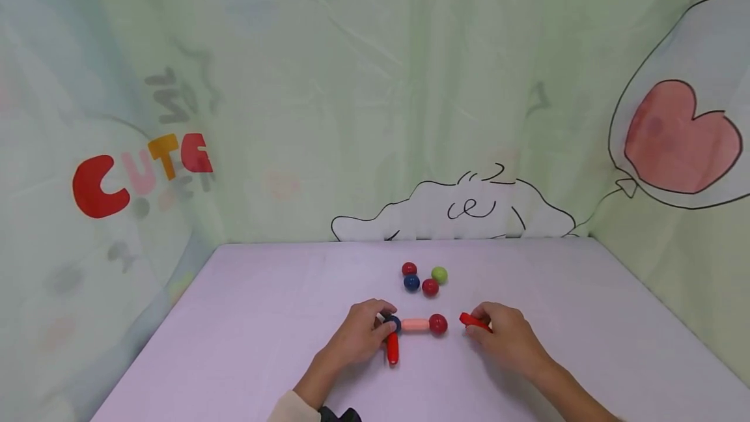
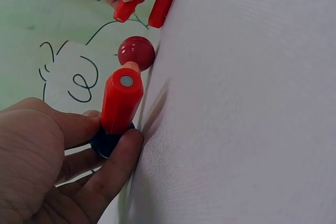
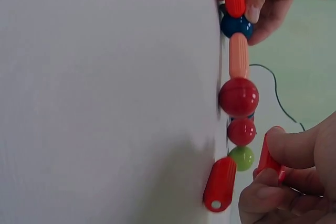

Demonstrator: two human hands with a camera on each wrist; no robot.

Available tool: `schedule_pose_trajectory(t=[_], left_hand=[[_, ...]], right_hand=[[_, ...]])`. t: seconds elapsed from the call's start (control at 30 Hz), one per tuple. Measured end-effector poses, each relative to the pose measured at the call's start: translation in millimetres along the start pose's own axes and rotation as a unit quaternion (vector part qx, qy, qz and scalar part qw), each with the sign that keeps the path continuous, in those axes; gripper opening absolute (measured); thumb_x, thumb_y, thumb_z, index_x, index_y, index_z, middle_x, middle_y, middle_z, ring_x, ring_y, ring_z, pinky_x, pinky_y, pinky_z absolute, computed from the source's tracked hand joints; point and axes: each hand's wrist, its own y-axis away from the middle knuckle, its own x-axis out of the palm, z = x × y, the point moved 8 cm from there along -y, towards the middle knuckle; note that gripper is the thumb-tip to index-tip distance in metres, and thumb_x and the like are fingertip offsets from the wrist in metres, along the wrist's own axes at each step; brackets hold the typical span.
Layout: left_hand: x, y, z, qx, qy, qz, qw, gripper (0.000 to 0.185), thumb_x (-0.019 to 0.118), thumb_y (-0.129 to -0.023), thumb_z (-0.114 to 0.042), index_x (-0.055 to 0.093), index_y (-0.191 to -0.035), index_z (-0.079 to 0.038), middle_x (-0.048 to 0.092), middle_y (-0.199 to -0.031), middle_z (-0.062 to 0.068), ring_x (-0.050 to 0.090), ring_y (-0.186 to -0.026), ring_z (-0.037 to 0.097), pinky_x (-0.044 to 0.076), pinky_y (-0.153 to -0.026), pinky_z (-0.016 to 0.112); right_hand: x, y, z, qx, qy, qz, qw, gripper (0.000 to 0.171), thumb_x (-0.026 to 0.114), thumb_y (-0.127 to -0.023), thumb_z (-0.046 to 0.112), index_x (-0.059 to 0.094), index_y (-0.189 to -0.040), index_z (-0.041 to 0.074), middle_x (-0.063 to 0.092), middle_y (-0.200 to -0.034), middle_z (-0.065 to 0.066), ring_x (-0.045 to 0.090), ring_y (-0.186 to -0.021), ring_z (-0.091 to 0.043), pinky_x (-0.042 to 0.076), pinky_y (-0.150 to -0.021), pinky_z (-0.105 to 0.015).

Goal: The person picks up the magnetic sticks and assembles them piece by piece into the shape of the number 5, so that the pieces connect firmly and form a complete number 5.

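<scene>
My left hand (image 1: 364,333) pinches a dark blue ball (image 2: 107,142) between thumb and fingers. A red magnetic rod (image 1: 393,348) juts from this ball toward me, its metal tip showing in the left wrist view. From the ball's right side a pink rod (image 1: 416,325) runs to a red ball (image 1: 437,324), all in one joined piece. To the right of that piece, my right hand (image 1: 508,336) pinches another red rod (image 3: 269,156), apart from the red ball. One more red rod (image 3: 219,184) lies on the table close to the right hand; in the head view it cannot be made out.
Behind the joined piece sit several loose balls: a red one (image 1: 409,269), a blue one (image 1: 412,282), a second red one (image 1: 430,288) and a green one (image 1: 439,275). The pale table (image 1: 263,298) ends at a printed curtain (image 1: 351,116) at the back and sides.
</scene>
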Motion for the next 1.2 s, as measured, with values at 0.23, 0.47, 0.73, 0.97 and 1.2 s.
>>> schedule_pose_trajectory(t=[0.23,0.47,0.73,0.97,1.2], left_hand=[[0.4,-0.3,-0.4,-0.001,0.008,0.003,1.0000,0.027,0.068,-0.097,-0.015,0.070,-0.123,-0.009,0.065,-0.110,-0.003,0.056,-0.086,0.011,0.052,-0.075,0.022],[-2.7,-0.7,-3.5,0.006,0.012,0.002,0.9999,0.026,0.068,-0.097,-0.014,0.070,-0.122,-0.008,0.065,-0.108,-0.003,0.057,-0.084,0.011,0.052,-0.072,0.021],[-2.0,-0.5,-2.9,-0.001,0.018,0.005,0.9998,0.026,0.068,-0.097,-0.013,0.070,-0.122,-0.008,0.063,-0.101,-0.004,0.057,-0.080,0.011,0.052,-0.066,0.021],[-1.3,0.8,-1.9,-0.008,0.015,0.005,0.9998,0.027,0.069,-0.097,-0.014,0.070,-0.123,-0.008,0.062,-0.100,-0.004,0.056,-0.082,0.012,0.052,-0.068,0.022],[-0.8,2.8,-2.6,-0.013,0.018,0.007,0.9997,0.026,0.069,-0.097,-0.014,0.070,-0.122,-0.009,0.061,-0.099,-0.005,0.056,-0.081,0.012,0.052,-0.067,0.022]], right_hand=[[7,3,16,-0.001,0.005,0.015,1.000,0.026,0.083,-0.083,0.010,0.069,-0.104,0.004,0.063,-0.090,-0.003,0.054,-0.082,-0.018,0.058,-0.075,-0.034],[7,3,16,0.010,0.023,0.011,1.000,0.030,0.085,-0.079,0.010,0.069,-0.103,0.002,0.063,-0.088,-0.005,0.054,-0.079,-0.019,0.058,-0.071,-0.033],[13,0,3,0.032,0.045,0.026,0.998,0.027,0.085,-0.079,0.014,0.070,-0.099,0.002,0.060,-0.080,-0.003,0.054,-0.075,-0.019,0.055,-0.068,-0.031],[16,-1,4,0.020,0.056,0.027,0.998,0.024,0.085,-0.080,0.014,0.069,-0.095,0.003,0.058,-0.076,-0.002,0.052,-0.072,-0.018,0.053,-0.066,-0.031],[16,-7,10,0.004,0.054,0.022,0.998,0.022,0.083,-0.083,0.015,0.068,-0.095,0.005,0.054,-0.073,-0.001,0.050,-0.071,-0.017,0.047,-0.061,-0.028]])
